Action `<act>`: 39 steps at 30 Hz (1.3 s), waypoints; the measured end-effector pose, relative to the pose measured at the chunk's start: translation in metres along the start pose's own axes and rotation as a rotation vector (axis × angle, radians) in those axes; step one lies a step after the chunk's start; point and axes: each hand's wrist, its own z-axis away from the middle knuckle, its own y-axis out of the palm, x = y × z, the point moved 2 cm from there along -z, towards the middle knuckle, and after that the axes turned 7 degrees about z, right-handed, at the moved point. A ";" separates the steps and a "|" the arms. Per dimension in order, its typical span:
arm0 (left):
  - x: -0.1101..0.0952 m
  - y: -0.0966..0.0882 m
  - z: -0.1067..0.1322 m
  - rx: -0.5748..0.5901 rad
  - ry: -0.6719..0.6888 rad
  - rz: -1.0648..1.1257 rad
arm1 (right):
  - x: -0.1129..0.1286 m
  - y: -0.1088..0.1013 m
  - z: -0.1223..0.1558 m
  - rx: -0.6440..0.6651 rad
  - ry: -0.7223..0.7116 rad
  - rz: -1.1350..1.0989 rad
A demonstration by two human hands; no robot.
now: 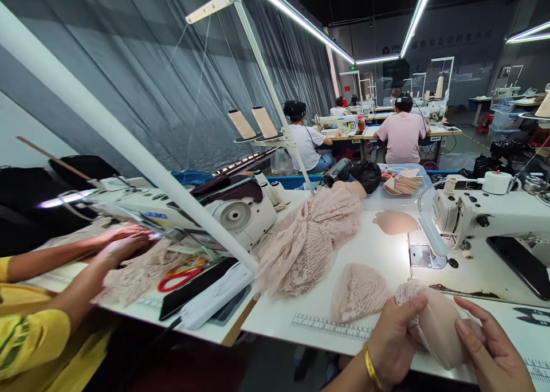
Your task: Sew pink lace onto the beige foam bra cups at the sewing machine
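A worker's left grip [393, 337] and right grip [494, 346] pinch a beige lace-covered cup [442, 326] over the front of the desk [275, 317], before a sewing machine [509, 206], apparently aligning fabric, a step whose next move calls for smooth layers.

A single view looks from the wearer's head, forward and down across the worktop [382, 251], with the left hand [397, 334] and right hand [492, 346] near the lens at lower right. It is wide, reaching a neighbour's yellow sleeve [38, 340] at left, the strip light [417, 18] overhead and the distant back wall [365, 48].
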 end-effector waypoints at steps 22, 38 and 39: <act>-0.079 0.007 -0.100 1.243 0.434 -1.902 | 0.044 -0.018 -0.126 0.406 -1.145 1.196; -0.083 0.005 -0.107 1.180 0.464 -1.754 | 0.048 -0.021 -0.129 0.330 -1.068 1.152; -0.083 0.005 -0.106 1.183 0.469 -1.752 | 0.048 -0.021 -0.129 0.332 -1.070 1.151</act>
